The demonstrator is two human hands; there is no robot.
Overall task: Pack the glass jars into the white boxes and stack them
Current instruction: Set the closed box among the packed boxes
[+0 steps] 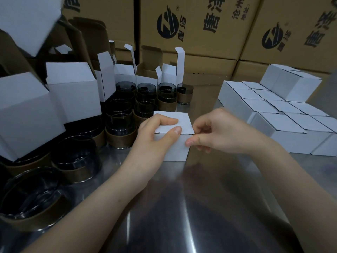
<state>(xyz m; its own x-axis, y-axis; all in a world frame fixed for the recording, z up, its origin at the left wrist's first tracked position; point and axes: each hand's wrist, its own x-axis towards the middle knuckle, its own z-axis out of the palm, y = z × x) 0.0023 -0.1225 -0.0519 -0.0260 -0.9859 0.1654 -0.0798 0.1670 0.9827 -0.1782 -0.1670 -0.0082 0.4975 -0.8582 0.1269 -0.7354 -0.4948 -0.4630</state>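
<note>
A small white box (pixel 179 148) stands on the steel table (pixel 209 198) in the middle, its lid down. My left hand (pixel 156 132) grips its left side, fingers on the lid and thumb at the front edge. My right hand (pixel 215 132) pinches the lid's front right corner. Dark glass jars (pixel 120 132) with brown paper bands stand in rows to the left and behind. Closed white boxes (pixel 279 121) lie packed in rows at the right, with a second layer (pixel 291 81) on the far ones.
Open white boxes (pixel 73 88) with raised flaps are piled at the left and behind the jars. Large brown printed cartons (pixel 200 24) wall off the back. Bare steel lies in front of the box, toward me.
</note>
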